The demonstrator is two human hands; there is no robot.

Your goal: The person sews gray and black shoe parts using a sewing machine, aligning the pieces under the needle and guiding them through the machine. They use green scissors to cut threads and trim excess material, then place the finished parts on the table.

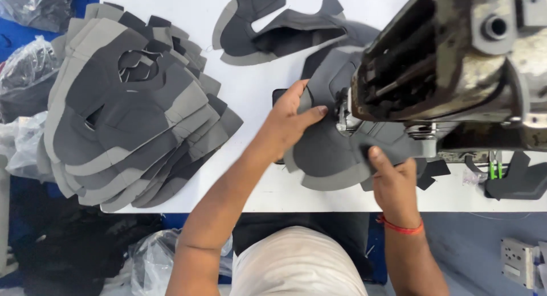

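Nearest, the right hand [396,185] pinches the near right edge of a grey shoe panel [325,153], thumb on top, grip closed on it. The left hand [290,122] lies flat on the panel's left side, fingers spread, pressing rather than gripping. The panel rests on the white tabletop [256,91] under the sewing machine [450,74]. Left sits a stack [131,108] of similar panels; farther off lies another piece [268,28].

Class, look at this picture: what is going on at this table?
A person guides a flat grey and black fabric shoe-upper piece under the head of a worn metal sewing machine. The left hand presses the piece flat; the right hand holds its near edge. A stack of similar cut pieces lies on the white table.
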